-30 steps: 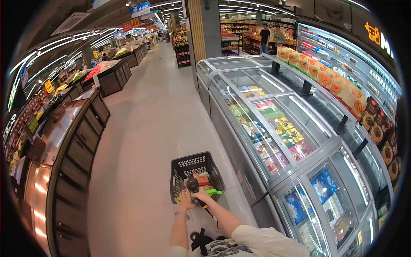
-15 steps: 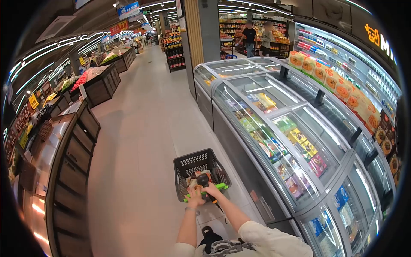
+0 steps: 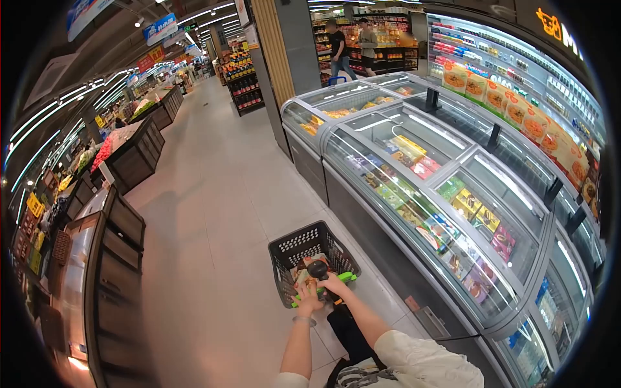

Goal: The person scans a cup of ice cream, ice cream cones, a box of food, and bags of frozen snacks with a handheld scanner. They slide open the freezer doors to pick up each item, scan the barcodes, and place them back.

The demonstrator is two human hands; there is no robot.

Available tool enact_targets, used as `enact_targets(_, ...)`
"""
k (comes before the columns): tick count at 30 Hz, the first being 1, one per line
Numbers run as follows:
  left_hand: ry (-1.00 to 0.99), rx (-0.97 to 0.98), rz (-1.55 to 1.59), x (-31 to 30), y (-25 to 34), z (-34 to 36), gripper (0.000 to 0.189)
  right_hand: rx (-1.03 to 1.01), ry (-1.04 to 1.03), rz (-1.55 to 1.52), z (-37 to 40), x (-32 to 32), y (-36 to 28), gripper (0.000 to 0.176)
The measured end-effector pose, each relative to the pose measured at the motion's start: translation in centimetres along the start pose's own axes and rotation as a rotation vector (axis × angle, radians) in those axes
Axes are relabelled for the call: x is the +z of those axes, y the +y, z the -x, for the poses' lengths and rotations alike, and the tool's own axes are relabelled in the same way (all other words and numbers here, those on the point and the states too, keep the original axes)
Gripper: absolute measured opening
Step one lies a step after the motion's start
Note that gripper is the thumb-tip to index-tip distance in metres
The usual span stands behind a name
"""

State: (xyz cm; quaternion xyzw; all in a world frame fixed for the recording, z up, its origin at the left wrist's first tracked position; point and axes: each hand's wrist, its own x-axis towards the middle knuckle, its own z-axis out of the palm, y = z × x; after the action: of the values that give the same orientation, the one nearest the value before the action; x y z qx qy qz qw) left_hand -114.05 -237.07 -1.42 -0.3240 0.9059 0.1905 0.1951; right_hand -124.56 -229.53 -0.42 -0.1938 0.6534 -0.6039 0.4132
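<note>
A dark grey shopping basket (image 3: 341, 255) with perforated walls is low in front of me. Packaged goods (image 3: 299, 266) lie inside. Across its near side runs a bright green handle (image 3: 350, 277). My left hand (image 3: 308, 299) rests at the handle's left part, fingers stretched forward over it, with a band at the wrist. Closed beside it, my right hand (image 3: 332, 283) grips a black round-headed object (image 3: 317, 268) against the handle; its exact kind I cannot tell. A bit of orange shows below that hand.
Glass-topped freezers (image 3: 414, 213) line the right side, close to the basket. Wooden display counters (image 3: 113, 258) stand on the left. The tiled aisle (image 3: 207, 161) runs between them to a pillar (image 3: 301, 52) and bottle shelves (image 3: 242, 81). Two people (image 3: 337, 48) are beyond the freezers.
My view has shifted forward and turned slightly, so the freezers look nearer. The basket has advanced with my hands still at its handle. A black-clad leg now shows below my hands.
</note>
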Motion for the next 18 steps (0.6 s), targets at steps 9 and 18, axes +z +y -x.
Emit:
enact_targets(9, 0.129, 0.074, 0.132, -5.0, -3.1, -10.1, 0.088, 0.109, -0.074, -0.039, -10.1, 0.1, -5.6, 0.034)
enact_targets(18, 0.092, 0.026, 0.125, -13.3, -5.0, -22.5, 0.083, 0.007, -0.121, -0.079, -26.2, 0.4, -6.3, 0.037)
